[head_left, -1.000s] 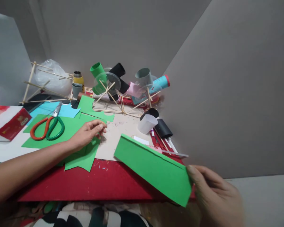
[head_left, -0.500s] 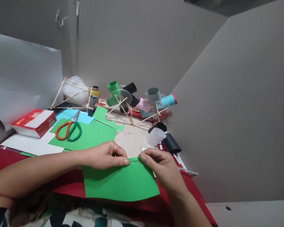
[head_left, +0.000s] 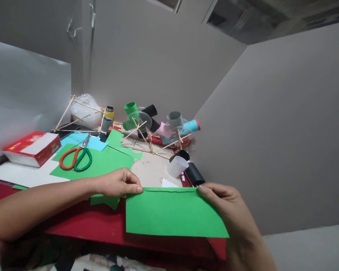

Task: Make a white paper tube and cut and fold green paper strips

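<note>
A sheet of green paper (head_left: 172, 214) is held up near the table's front edge, with a narrow fold running along its top. My left hand (head_left: 120, 183) pinches the fold near its left end, thumb on the near side. At the right end, my right hand (head_left: 224, 197) grips the same top edge between thumb and fingers. Orange-and-green-handled scissors (head_left: 76, 158) lie on another green sheet (head_left: 107, 165) beyond my left forearm. A frosted paper tube (head_left: 177, 166) and a black paper tube (head_left: 194, 174) rest behind the held sheet.
A red box (head_left: 34, 147) sits on white paper at the left. Thin-stick frames (head_left: 151, 145) with plastic discs and coloured tubes stand at the back, beside a plastic bag (head_left: 86, 110). Grey walls (head_left: 147, 56) enclose the table's back and right. Red cloth (head_left: 81, 222) covers the front.
Both hands have spread apart along the folded edge, my right hand moving farther right. The green sheet has shifted right, and its long fold now shows between them. The view has turned slightly.
</note>
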Available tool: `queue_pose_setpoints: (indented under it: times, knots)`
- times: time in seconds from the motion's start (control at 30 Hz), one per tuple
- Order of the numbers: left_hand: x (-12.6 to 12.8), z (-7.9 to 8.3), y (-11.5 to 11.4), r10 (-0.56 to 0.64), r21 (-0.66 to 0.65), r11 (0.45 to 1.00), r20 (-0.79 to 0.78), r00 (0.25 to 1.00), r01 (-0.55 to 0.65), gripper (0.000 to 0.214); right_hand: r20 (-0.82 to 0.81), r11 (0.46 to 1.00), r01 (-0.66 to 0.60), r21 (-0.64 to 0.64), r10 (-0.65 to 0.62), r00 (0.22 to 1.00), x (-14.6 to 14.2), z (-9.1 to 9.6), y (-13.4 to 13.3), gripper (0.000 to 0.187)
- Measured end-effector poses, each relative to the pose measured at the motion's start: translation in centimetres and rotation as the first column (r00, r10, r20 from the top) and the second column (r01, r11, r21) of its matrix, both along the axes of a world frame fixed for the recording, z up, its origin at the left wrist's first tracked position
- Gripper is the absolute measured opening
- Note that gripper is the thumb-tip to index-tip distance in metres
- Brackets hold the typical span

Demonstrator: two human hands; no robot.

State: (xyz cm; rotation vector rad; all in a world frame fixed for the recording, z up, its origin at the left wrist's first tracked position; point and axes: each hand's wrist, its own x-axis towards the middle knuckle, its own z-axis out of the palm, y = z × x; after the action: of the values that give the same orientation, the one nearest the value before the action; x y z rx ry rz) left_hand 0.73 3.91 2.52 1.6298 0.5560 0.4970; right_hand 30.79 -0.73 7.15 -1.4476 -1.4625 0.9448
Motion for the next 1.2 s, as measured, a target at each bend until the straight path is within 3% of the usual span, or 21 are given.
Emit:
queue_pose_setpoints:
  times: [0.1, 0.23, 0.33, 0.4, 0.43, 0.53, 0.6, 0.67, 0.77, 0.87, 0.93, 1.0, 1.07, 1.13, 1.2]
  knots:
    - [-0.1, -0.5, 0.5, 0.019, -0.074, 0.997, -0.004, 1.000, -0.020, 0.043, -0.031, 0.992, 0.129, 0.002, -0.128, 0.991, 2.5, 0.2, -0.8, 0.042]
    - [-0.7, -1.4, 2.3, 0.139, 0.009, 0.990, -0.035, 0.990, -0.139, 0.042, -0.193, 0.919, 0.388, 0.075, -0.368, 0.910, 6.0, 0.1, -1.2, 0.040]
    - [-0.6, -1.9, 3.3, 0.280, -0.025, 0.960, 0.048, 0.959, -0.279, 0.037, -0.292, 0.903, 0.424, 0.073, -0.387, 0.874, 7.0, -0.3, -1.0, 0.039]
    - [-0.1, -1.7, 2.8, 0.283, -0.072, 0.958, 0.117, 0.952, -0.276, 0.040, -0.348, 0.938, 0.345, 0.015, -0.319, 0.882, 6.1, -1.1, -0.4, 0.040]
    - [0.1, -1.4, 2.3, 0.258, -0.082, 0.965, 0.150, 0.954, -0.249, 0.051, -0.382, 0.958, 0.285, -0.020, -0.271, 0.883, 5.3, -1.6, 0.0, 0.041]
    - [0.6, 0.3, -0.2, 0.184, 0.029, 0.980, 0.222, 0.958, -0.195, 0.079, -0.486, 0.990, 0.017, -0.139, -0.083, 0.870, 1.8, -3.4, 1.3, 0.041]
    - [0.5, 1.8, -1.8, 0.130, 0.197, 0.965, 0.217, 0.968, -0.174, 0.071, -0.505, 0.981, -0.095, -0.171, -0.005, 0.863, -0.6, -4.3, 2.2, 0.040]
    - [0.2, 3.2, -3.1, 0.020, 0.300, 0.951, 0.193, 0.981, -0.078, 0.050, -0.514, 0.963, -0.186, -0.193, 0.063, 0.855, -2.5, -4.8, 2.9, 0.041]
    - [-0.4, 4.2, -4.1, -0.090, 0.293, 0.955, 0.182, 0.979, 0.033, 0.029, -0.522, 0.935, -0.287, -0.209, 0.142, 0.841, -4.3, -4.9, 3.5, 0.042]
    - [-0.8, 3.6, -4.6, -0.001, 0.202, 0.978, 0.234, 0.972, -0.047, 0.028, -0.535, 0.913, -0.347, -0.215, 0.187, 0.824, -5.1, -4.7, 3.8, 0.040]
    - [-1.0, 3.0, -4.8, 0.030, 0.255, 0.962, 0.247, 0.969, -0.095, 0.020, -0.551, 0.910, -0.359, -0.206, 0.196, 0.811, -5.3, -4.7, 4.1, 0.040]
    - [-1.4, 2.6, -4.9, 0.045, 0.398, 0.908, 0.218, 0.975, -0.131, 0.013, -0.570, 0.924, -0.339, -0.174, 0.186, 0.800, -5.5, -4.7, 4.4, 0.038]
    - [-1.8, 2.3, -4.8, 0.137, 0.492, 0.844, 0.192, 0.972, -0.216, 0.014, -0.587, 0.952, -0.278, -0.130, 0.153, 0.795, -5.6, -4.6, 4.7, 0.036]
    - [-2.1, 1.8, -4.4, 0.315, 0.494, 0.788, 0.188, 0.930, -0.366, 0.016, -0.591, 0.994, -0.102, -0.033, 0.063, 0.804, -5.7, -4.4, 4.3, 0.034]
    - [-2.2, 0.9, -3.6, 0.492, 0.443, 0.736, 0.168, 0.854, -0.512, 0.019, -0.566, 0.976, 0.157, 0.149, -0.046, 0.823, -5.5, -4.2, 2.8, 0.030]
